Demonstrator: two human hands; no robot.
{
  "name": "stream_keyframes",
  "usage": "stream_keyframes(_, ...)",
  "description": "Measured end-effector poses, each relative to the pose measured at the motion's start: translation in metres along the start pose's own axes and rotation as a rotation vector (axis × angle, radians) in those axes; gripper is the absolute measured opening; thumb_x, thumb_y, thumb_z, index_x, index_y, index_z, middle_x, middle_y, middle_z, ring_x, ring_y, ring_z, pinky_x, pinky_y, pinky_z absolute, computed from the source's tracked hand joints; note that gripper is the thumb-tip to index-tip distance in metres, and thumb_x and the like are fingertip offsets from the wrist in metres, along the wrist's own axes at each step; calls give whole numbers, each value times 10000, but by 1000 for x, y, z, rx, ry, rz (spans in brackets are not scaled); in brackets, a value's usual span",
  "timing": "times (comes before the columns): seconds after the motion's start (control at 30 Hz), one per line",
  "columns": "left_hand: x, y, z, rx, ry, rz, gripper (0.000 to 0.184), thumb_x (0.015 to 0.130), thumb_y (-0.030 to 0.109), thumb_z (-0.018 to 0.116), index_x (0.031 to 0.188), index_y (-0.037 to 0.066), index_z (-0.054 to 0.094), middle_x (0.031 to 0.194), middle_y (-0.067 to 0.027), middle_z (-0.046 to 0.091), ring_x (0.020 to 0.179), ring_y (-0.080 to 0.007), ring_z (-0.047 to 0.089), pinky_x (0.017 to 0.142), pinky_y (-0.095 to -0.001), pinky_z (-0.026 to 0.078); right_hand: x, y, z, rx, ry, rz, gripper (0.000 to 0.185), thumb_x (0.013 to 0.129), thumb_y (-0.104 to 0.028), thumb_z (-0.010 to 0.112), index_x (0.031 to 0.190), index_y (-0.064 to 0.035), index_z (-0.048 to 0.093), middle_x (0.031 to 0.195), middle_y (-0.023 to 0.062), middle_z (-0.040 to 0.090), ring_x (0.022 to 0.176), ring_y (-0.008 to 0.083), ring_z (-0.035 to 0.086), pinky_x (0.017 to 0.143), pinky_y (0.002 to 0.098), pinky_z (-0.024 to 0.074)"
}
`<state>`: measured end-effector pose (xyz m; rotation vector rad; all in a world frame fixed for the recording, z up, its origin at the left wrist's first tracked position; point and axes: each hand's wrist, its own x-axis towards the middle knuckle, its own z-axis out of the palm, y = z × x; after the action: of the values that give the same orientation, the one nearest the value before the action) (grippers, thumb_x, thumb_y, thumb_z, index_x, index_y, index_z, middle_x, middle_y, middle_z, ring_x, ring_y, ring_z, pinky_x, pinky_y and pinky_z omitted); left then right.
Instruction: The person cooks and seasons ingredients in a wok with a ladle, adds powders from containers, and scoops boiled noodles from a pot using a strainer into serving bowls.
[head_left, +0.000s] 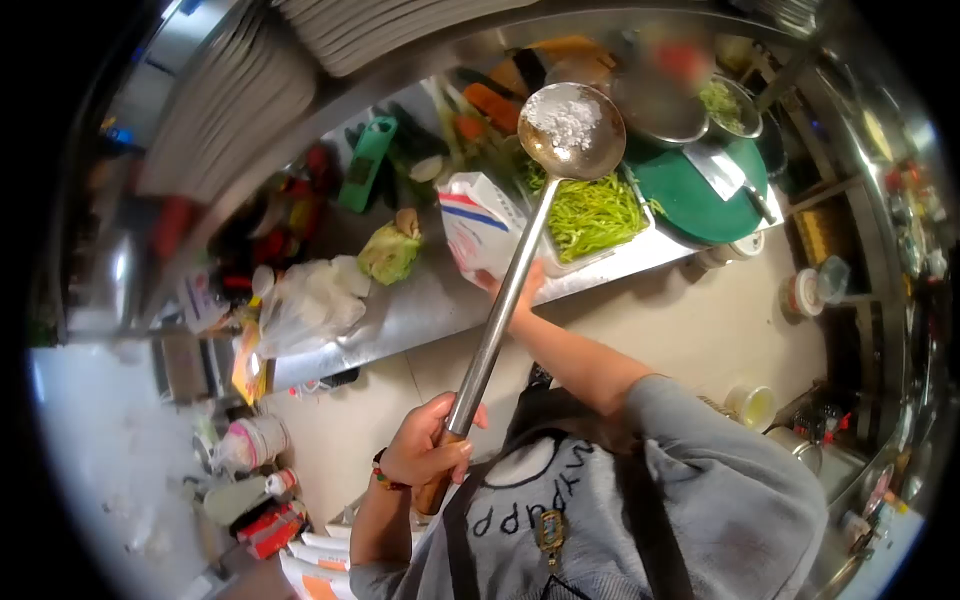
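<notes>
My left hand (428,446) is wrapped around the wooden grip of a long metal ladle (517,262). The ladle reaches up and away over the counter, and a small heap of white powder (562,118) lies in its bowl. Behind the ladle's shaft, my right hand (530,288) grips the near lower end of a white packet (478,228) with blue and red stripes. Part of that hand is hidden by the shaft and the packet. A clear tray of shredded green vegetable (596,218) sits just right of the packet, partly below the ladle bowl.
A cleaver (716,172) lies on a round green chopping board (668,200) to the right. Left on the steel counter (415,300) are a leafy vegetable (390,252), a plastic bag (318,300) and a green grater (367,165). Metal bowls and carrots stand behind.
</notes>
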<state>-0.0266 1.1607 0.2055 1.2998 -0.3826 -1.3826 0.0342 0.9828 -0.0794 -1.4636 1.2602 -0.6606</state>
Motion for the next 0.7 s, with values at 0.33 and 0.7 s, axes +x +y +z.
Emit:
stream_keyframes(0.33,64,52,21,98,-192,-167,304,803,-15,523,1092,-55,440,905,-91,535,516,-115,560,475,-242,478,38,-29,-94,150,-975,163,586,761,-193,721,1229,2,428,908,90,547,814,198,571,704,298,486)
stream_keyframes(0.7,384,52,330,271,-559,-193,252,778,-20,478,1024,-68,472,992,-151,546,440,-120,527,402,-213,446,187,41,-544,577,-499,355,269,884,-166,604,1085,3,550,934,80,638,744,109,593,634,232,499)
